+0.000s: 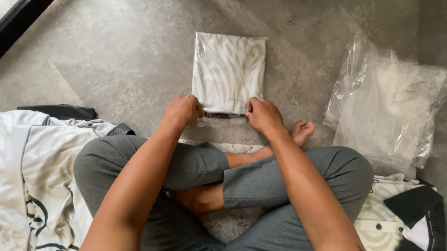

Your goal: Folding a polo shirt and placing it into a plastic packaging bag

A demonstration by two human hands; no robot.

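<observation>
I sat cross-legged on the grey floor point(134, 44), a heap of white patterned shirts point(12, 172) at my left knee, empty clear plastic bags point(390, 106) lying ahead to my right, and a folded shirt with a dark collar point(412, 225) by my right knee. Straight ahead lay the bagged folded shirt point(229, 70), flat on the floor. My left hand point(183, 110) and right hand point(263, 115) were both curled closed, pinching the near edge of its bag at the two corners, the package stretching away beyond my fingertips.
</observation>
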